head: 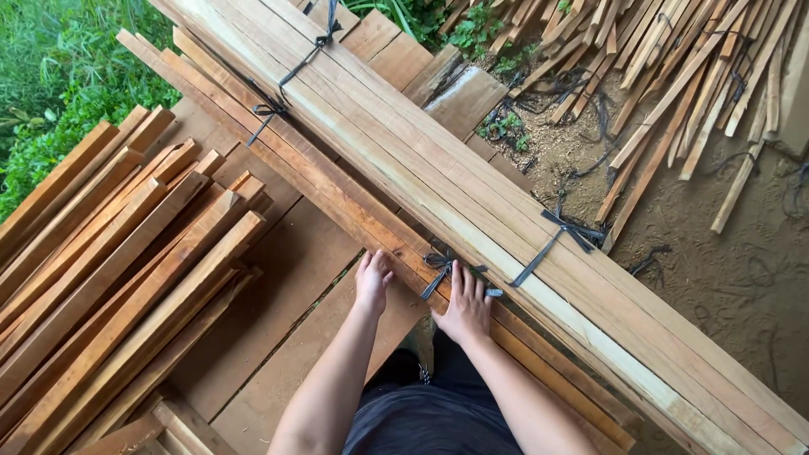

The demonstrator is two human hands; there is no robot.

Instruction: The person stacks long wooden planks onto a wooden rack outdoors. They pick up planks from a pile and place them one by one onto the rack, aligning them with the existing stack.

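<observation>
Soft, even daylight fills the scene, bright without harsh sun. Shadows are faint and diffuse, darkening only the gaps between the stacked wooden slats (126, 278) and the underside of the long bundle of boards (472, 211). The pale top boards are the brightest surface, yet show no glare. Focus is sharp across the middle, with grain clearly visible. The grass (59, 76) in the upper left corner looks slightly soft and saturated, and straight boards bow a little toward the edges.
</observation>
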